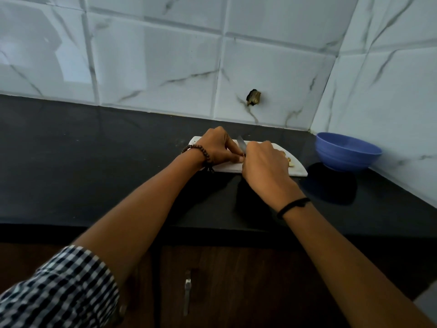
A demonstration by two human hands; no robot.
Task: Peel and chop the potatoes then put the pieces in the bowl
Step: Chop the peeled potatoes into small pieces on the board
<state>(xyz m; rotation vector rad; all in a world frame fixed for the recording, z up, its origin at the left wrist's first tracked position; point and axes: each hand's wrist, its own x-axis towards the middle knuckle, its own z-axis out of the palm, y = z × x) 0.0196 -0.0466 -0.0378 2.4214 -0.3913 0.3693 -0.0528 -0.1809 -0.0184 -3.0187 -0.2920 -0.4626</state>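
Checked sleeve (59, 292) partly off-frame; knife (241, 144) mostly behind right hand (267, 164)

Wears a checked sleeve (59, 287) on the left arm, brown beads (198, 151) at that wrist, black cord (293, 205) on the right.

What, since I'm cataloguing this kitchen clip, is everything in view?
counter: one, black, below the tiled wall
cutting board: one, white, on the counter
knife: one, grey blade, over the board
potato pieces: a few, pale, board's right end
bowl: one, blue, on the counter right of the board
cabinet handle: one, metal, below the counter edge
left hand: one, brown bead bracelet, on the board beside the blade; its grip hidden
right hand: one, black wristband, grip around the knife
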